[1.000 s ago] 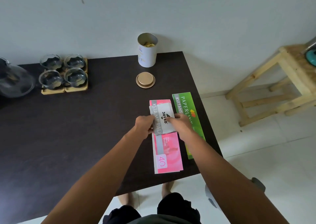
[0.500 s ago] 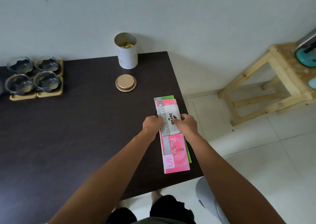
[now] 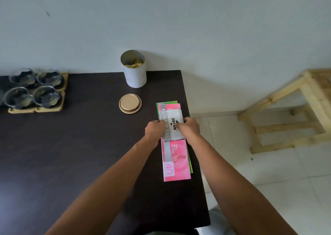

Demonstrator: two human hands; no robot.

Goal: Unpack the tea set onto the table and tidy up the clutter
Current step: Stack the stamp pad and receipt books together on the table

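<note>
Both hands sat on a small stack of stationery packs near the right edge of the tabletop (image 3: 71, 163); the left hand (image 3: 155, 128) gripped the left side of the grey stamp-pad box (image 3: 172, 125), fingers curled together over its edge; the right hand (image 3: 189, 128) gripped the right side, fingers also curled and pressed on the box; whether the fingertips wrapped underneath could not be told; the box lay on the pink pack (image 3: 176, 160), which lay on the green pack (image 3: 167, 103), only a green sliver showing at the far end and along the right side; the tea set stood at the far left edge, four glass cups (image 3: 34, 89) on wooden coasters (image 3: 35, 109), touching each other; an open white tin (image 3: 134, 70) stood at the far edge, its gold lid (image 3: 130, 103) lying loose just in front of it; risk, as a judgement: the stack sat very near the right edge, so a push to square it could slide the green pack off onto the floor; the unequal sizes could let the top box skid; the tin was open with contents inside, so a stray elbow could spill it; readable text: "STAMP PAD" and "JOYKO" on the box; "40" and "YOUR OFFICE SOLUTION" on the pink pack; green pack text hidden.
</note>
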